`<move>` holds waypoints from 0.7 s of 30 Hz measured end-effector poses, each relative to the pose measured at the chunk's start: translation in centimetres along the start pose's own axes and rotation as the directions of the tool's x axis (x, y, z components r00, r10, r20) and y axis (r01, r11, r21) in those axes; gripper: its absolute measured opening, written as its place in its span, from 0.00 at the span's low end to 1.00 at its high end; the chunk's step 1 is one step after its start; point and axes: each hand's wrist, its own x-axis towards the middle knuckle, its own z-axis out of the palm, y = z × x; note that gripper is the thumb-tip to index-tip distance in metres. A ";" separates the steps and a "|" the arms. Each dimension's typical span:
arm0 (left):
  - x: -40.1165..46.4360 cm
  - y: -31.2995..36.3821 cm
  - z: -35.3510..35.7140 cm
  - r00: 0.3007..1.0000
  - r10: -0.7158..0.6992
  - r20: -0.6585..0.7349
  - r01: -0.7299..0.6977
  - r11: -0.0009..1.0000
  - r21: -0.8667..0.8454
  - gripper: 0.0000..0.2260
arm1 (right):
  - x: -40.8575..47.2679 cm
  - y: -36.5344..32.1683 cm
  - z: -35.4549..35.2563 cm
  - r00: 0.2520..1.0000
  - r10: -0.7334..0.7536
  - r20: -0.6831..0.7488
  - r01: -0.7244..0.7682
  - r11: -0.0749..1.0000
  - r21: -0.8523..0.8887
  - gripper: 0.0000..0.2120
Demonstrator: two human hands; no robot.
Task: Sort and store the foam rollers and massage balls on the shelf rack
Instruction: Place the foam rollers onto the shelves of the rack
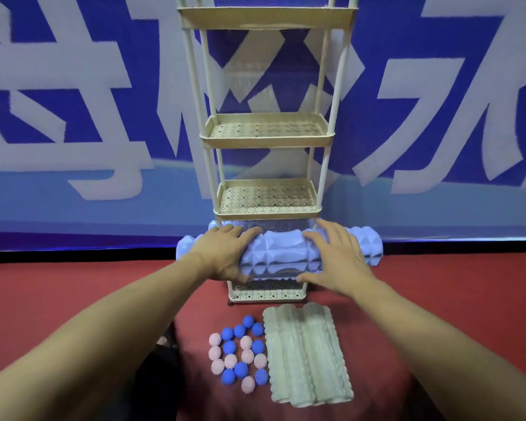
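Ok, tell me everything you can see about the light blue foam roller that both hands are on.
The light blue foam roller is a ridged, bumpy cylinder that looks like foam. It lies horizontally in front of the shelf rack, just above its bottom tier. The left hand grips one end and the right hand the other. Similar blue rollers lie behind it.

Shelf rack (266,141) top cut off, lowest tiers — hidden behind lavender roller (281,253)
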 end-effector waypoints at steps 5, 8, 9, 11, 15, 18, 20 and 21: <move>0.2 -1.1 0.8 0.982 0.159 -0.104 -0.149 0.984 0.095 0.49 | 1.6 1.1 -0.5 0.974 0.020 0.227 0.016 0.988 -0.156 0.54; 0.3 -1.1 2.1 0.968 0.213 -0.135 -0.199 0.974 0.106 0.46 | 1.6 1.0 0.2 0.959 0.035 0.283 0.018 0.983 -0.182 0.53; 0.4 -1.0 2.9 0.963 0.223 -0.150 -0.212 0.973 0.088 0.45 | 1.5 0.9 0.6 0.953 0.051 0.300 0.002 0.985 -0.174 0.52; 1.0 -0.8 4.8 0.964 0.206 -0.168 -0.201 0.979 0.046 0.42 | 1.3 1.0 1.7 0.945 0.091 0.314 -0.049 0.989 -0.138 0.51; 2.7 -0.6 7.5 0.992 0.042 -0.122 -0.052 0.996 -0.078 0.40 | 2.2 1.4 3.7 0.911 0.217 0.350 -0.171 0.972 -0.158 0.50; 3.5 -1.1 9.2 0.980 -0.190 0.065 0.200 0.935 -0.292 0.37 | 2.8 2.5 5.6 0.887 0.328 0.326 -0.259 0.936 -0.236 0.50; 4.1 -1.6 10.0 0.928 -0.336 0.159 0.369 0.786 -0.496 0.34 | 3.5 3.1 7.0 0.871 0.388 0.301 -0.324 0.915 -0.242 0.49; 4.4 -1.9 10.5 0.902 -0.387 0.191 0.418 0.678 -0.604 0.32 | 4.0 3.3 7.6 0.865 0.407 0.293 -0.351 0.908 -0.227 0.48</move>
